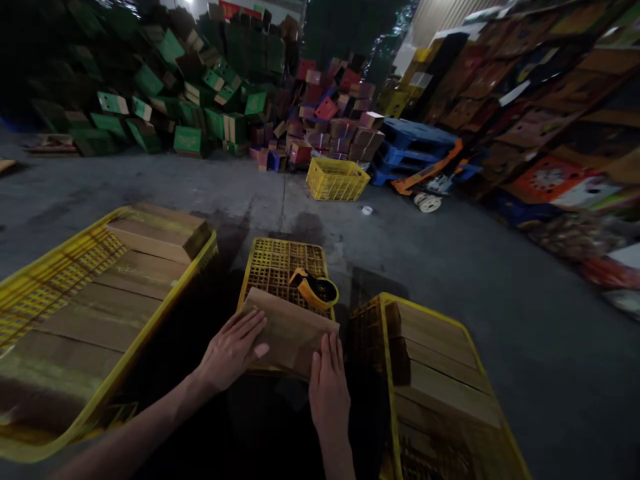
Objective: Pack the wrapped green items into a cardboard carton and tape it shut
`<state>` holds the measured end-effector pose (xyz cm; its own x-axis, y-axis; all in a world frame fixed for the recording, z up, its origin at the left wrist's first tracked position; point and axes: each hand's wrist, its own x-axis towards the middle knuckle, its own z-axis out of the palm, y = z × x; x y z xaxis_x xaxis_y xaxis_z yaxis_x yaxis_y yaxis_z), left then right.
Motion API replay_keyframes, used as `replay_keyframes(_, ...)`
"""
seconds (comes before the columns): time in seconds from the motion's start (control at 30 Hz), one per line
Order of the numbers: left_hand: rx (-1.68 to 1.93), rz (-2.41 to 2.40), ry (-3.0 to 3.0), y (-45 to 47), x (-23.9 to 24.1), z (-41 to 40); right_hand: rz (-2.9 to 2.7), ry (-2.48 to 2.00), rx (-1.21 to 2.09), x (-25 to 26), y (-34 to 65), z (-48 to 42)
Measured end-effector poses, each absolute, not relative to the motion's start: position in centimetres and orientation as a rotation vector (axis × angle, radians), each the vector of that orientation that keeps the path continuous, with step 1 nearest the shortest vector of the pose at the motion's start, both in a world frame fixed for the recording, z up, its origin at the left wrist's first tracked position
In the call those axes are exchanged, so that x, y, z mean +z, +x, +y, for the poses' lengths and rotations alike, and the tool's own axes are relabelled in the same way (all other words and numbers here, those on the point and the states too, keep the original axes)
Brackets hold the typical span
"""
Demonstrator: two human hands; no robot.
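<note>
A brown cardboard box lies in front of me at the near end of an upturned yellow crate. My left hand rests flat on the box's left part, fingers stretched out and thumb apart. On the right end lies my right hand, its fingers straight along the cardboard and pointing away from me. Neither hand wraps around the box. Just beyond it, a yellow-orange tape dispenser sits on the crate.
A large yellow crate on the left and another yellow crate on the right hold several flat cardboard boxes. Farther off stand a yellow crate, blue pallets and an orange pallet jack. Green cartons are heaped behind.
</note>
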<state>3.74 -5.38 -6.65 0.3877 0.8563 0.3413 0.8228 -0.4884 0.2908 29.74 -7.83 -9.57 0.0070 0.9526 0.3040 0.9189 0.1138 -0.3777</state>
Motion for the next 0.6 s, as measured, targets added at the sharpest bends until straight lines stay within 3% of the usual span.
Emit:
replay_keyframes(0.37, 0.879, 1.610, 2.379, 3.5, -9.1, -5.3, -2.050, -1.893, -0.134, -8.6, 27.0, -9.2)
replay_keyframes(0.6, 1.038, 1.521, 2.059, 3.4, -8.9, -5.1, -2.163, -1.723, -0.023, -8.0, 19.7, -8.7)
